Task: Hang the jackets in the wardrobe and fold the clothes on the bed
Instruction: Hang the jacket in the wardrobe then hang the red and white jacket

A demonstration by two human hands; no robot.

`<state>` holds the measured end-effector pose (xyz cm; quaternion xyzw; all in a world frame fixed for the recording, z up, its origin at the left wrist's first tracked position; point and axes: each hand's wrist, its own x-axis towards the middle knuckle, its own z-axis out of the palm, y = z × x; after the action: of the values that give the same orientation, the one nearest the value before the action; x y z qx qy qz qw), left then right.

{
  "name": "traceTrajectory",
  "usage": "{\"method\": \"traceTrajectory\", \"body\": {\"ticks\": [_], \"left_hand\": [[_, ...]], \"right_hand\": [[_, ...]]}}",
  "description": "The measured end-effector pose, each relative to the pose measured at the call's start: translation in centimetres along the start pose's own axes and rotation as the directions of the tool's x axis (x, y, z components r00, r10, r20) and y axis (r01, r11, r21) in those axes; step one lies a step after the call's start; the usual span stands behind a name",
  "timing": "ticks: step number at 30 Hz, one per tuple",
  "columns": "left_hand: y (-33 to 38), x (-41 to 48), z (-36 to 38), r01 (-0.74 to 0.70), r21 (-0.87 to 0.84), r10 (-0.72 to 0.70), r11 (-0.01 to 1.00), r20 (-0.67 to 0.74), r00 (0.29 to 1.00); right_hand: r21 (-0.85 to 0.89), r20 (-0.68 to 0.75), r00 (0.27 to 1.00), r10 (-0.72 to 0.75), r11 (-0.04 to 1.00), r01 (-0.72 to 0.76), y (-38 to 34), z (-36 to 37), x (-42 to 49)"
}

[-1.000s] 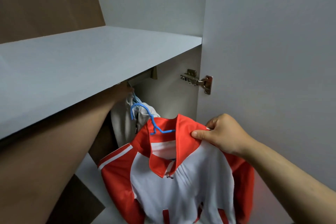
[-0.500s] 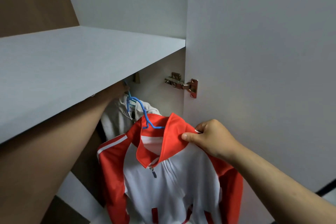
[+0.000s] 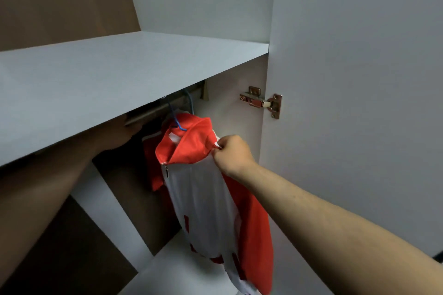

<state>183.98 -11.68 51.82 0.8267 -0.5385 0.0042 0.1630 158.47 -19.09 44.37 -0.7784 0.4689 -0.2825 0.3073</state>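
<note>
"Jacket (image 3: 201,199), red and white, zip front. Location: inside the wardrobe (image 3: 229,79), below the front edge of the shelf (image 3: 119,74), on a blue hanger (image 3: 178,124) whose hook runs up to the rail (image 3: 153,112). Now your holds."

"Your right hand (image 3: 231,153) pinches the cloth just beside the collar (image 3: 189,143), on the side nearest the door (image 3: 359,103). Your left hand (image 3: 119,134) sits in shadow under the shelf, near the rail. Whether it grasps anything cannot be told."

"Handling, by appearance: light, soft, smooth synthetic, probably slippery on the hanger. It drapes and folds, so you get no stiffness to push against."

"Then take it where you have it, at the collar and shoulder seam, where the cloth is doubled. Steer it by the hanger's hook, not by the body or sleeves, which would only stretch. Nothing looks fragile, but mind the zip pull (image 3: 166,171) catching."
</note>
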Motion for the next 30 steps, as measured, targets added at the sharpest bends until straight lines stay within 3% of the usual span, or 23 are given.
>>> {"method": "traceTrajectory", "body": {"ticks": [7, 14, 19, 22, 25, 30], "left_hand": [[-1.0, 0.6, 0.2, 0.053, 0.055, -0.052, 0.997, -0.010, 0.999], [-0.9, 0.8, 0.2, 0.055, 0.057, -0.056, 0.997, 0.014, 0.998], [-1.1, 0.7, 0.2, 0.062, 0.070, -0.063, 0.996, 0.018, 0.998], [-1.1, 0.7, 0.2, 0.047, 0.069, -0.047, 0.996, -0.004, 0.999], [-0.9, 0.7, 0.2, 0.053, 0.070, -0.054, 0.996, 0.008, 0.999], [-0.7, 0.5, 0.1, 0.062, 0.114, -0.063, 0.992, 0.003, 0.998]], "right_hand": [[0.088, -0.090, 0.996, -0.016, 0.996, 0.024, -1.2, 3.7, 1.0], [0.058, 0.040, 0.999, 0.012, 0.998, -0.014, 0.6, 4.8, 1.2], [0.009, 0.044, 0.999, -0.025, 1.000, 0.025, 1.7, 5.1, 0.9], [-0.047, 0.093, 0.993, -0.069, 0.996, 0.074, 2.4, 5.3, 0.4], [-0.143, 0.241, 0.967, -0.088, 0.982, 0.125, 3.2, 5.6, -0.4], [-0.286, 0.400, 0.908, 0.129, 0.958, -0.010, 5.5, 6.0, -2.0]]}}
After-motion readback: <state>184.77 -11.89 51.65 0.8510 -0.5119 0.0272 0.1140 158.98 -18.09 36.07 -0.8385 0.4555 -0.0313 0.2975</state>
